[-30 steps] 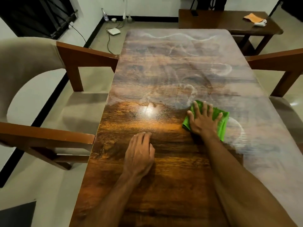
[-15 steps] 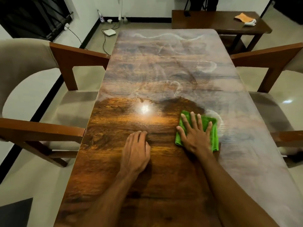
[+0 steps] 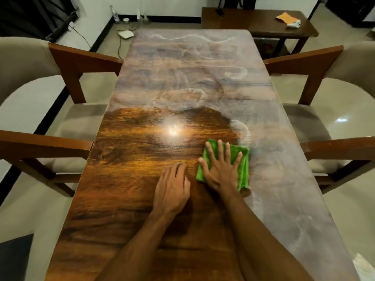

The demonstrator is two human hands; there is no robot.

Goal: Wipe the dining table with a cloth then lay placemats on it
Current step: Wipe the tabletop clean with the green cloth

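A long wooden dining table [image 3: 142, 199] runs away from me. Its near left part is dark and glossy; the far part and the right side are covered in a pale dusty film with swirl marks. My right hand [image 3: 220, 169] presses flat, fingers spread, on a folded green cloth [image 3: 243, 165] at the border between the glossy and dusty areas. My left hand [image 3: 172, 189] rests palm down on the glossy wood just left of the cloth, holding nothing. No placemats are in view.
Upholstered chairs with wooden arms stand at both long sides, one at the left [image 3: 67, 63] and one at the right [image 3: 316, 59]. Beyond the far end is a small dark side table [image 3: 259, 21] with an orange item [image 3: 284, 16]. Cables and a white box [image 3: 125, 34] lie on the floor.
My right hand has drawn the green cloth toward me and to the left, close beside my left hand, leaving more glossy wood behind it. The left hand has stayed planted.
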